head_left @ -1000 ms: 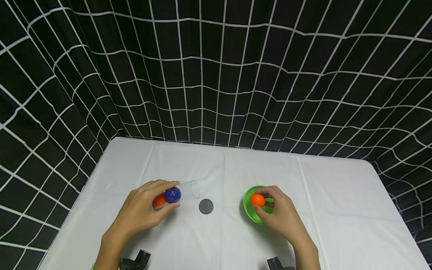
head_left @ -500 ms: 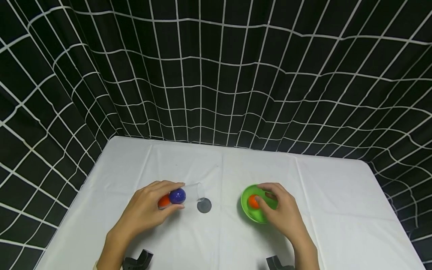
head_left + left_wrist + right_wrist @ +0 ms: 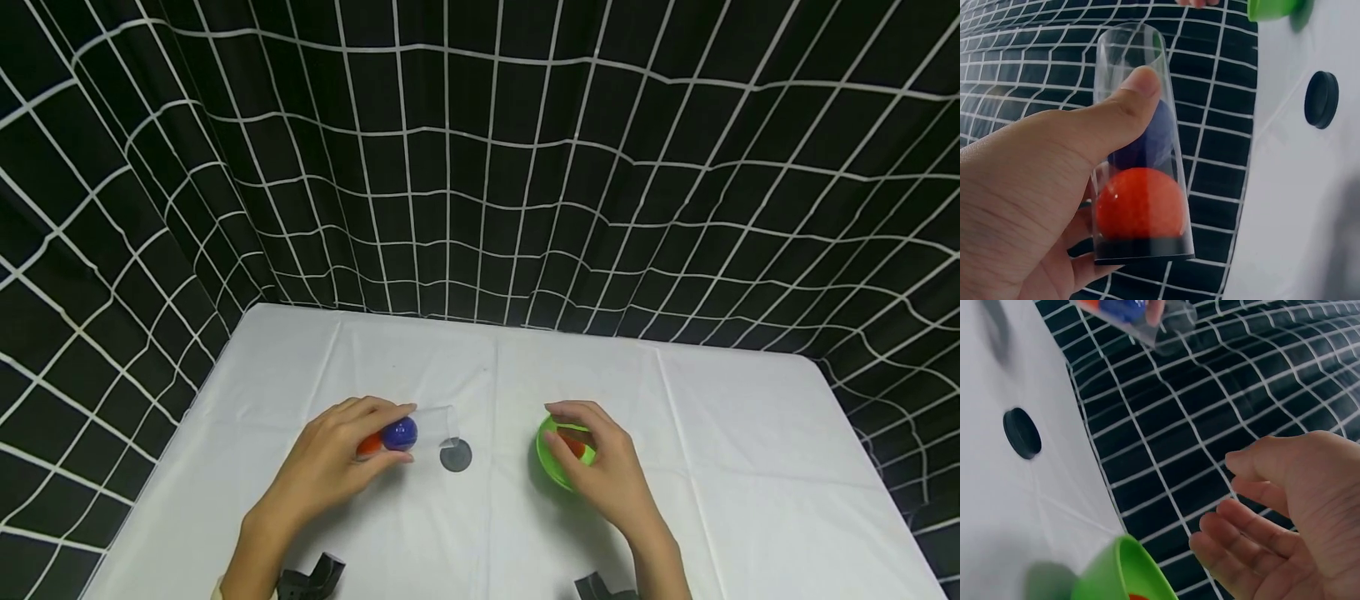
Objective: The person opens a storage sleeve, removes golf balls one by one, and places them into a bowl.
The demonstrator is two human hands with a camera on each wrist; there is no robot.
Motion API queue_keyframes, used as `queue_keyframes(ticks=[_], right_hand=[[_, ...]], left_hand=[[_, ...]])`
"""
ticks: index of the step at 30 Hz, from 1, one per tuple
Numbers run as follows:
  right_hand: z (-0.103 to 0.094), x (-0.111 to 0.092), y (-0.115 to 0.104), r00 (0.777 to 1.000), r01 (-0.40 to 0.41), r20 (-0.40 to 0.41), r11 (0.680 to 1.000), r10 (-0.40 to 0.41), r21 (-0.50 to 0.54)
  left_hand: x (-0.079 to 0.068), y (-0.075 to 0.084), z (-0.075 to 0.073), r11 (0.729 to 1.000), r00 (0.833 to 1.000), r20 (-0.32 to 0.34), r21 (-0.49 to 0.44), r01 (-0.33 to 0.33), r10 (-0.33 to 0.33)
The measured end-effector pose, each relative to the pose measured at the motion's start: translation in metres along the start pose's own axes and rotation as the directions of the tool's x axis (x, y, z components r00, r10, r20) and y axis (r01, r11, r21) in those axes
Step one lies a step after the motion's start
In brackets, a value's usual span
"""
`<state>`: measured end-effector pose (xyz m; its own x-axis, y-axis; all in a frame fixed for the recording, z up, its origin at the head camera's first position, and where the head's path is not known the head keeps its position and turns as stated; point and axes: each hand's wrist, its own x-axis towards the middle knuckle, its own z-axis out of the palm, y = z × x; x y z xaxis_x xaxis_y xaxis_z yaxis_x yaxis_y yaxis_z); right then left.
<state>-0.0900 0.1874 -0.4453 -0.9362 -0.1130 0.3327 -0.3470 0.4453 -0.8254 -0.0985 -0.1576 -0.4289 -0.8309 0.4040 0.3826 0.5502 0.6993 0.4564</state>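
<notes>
My left hand (image 3: 330, 458) grips a clear plastic tube (image 3: 1138, 50) with a dark base. Inside it an orange ball (image 3: 1141, 203) sits at the base with a blue ball (image 3: 399, 434) above it, partly behind the thumb in the left wrist view. Over the green bowl (image 3: 546, 458) is my right hand (image 3: 607, 458), fingers and thumb apart with nothing between them in the right wrist view. An orange ball (image 3: 574, 447) lies in the bowl, partly hidden by that hand.
A dark round cap (image 3: 455, 456) lies on the white-covered table (image 3: 480, 533) between the hands, close to the tube's mouth. Black cloth with a white grid (image 3: 465, 167) rises behind the table and at both sides.
My right hand has let go of the orange ball, which dropped back into the bowl, and has shifted slightly left above it. My left hand with the tube has moved a little to the right.
</notes>
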Motion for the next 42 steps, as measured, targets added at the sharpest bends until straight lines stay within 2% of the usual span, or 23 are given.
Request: queue_keyframes(ticks=[4, 9, 17, 26, 32, 42], right_hand=[[0.009, 0.0, -0.002, 0.999, 0.024, 0.025, 0.997, -0.026, 0.069], [0.018, -0.001, -0.001, 0.998, 0.031, 0.057, 0.992, -0.038, 0.119], [0.03, -0.002, -0.004, 0.992, -0.051, 0.121, 0.959, 0.017, 0.28], [0.046, -0.004, -0.006, 0.975, -0.13, 0.214, 0.946, 0.066, 0.298], [0.052, -0.003, -0.01, 0.959, -0.213, 0.244, 0.933, 0.143, 0.291], [0.061, -0.003, -0.011, 0.95, -0.236, 0.273, 0.918, 0.15, 0.318]], left_hand=[[-0.001, 0.002, 0.001, 1.0, 1.0, 0.001, 0.014, 0.001, -0.001], [-0.002, 0.003, 0.005, 0.999, 0.999, -0.001, 0.029, -0.04, 0.04], [0.001, 0.005, 0.009, 0.987, 0.994, -0.017, 0.123, -0.107, 0.11], [0.004, 0.007, 0.016, 0.973, 0.984, -0.045, 0.163, -0.164, 0.174], [0.005, 0.007, 0.015, 0.968, 0.982, -0.042, 0.178, -0.174, 0.184], [0.006, 0.004, 0.015, 0.96, 0.976, -0.074, 0.206, -0.188, 0.207]])
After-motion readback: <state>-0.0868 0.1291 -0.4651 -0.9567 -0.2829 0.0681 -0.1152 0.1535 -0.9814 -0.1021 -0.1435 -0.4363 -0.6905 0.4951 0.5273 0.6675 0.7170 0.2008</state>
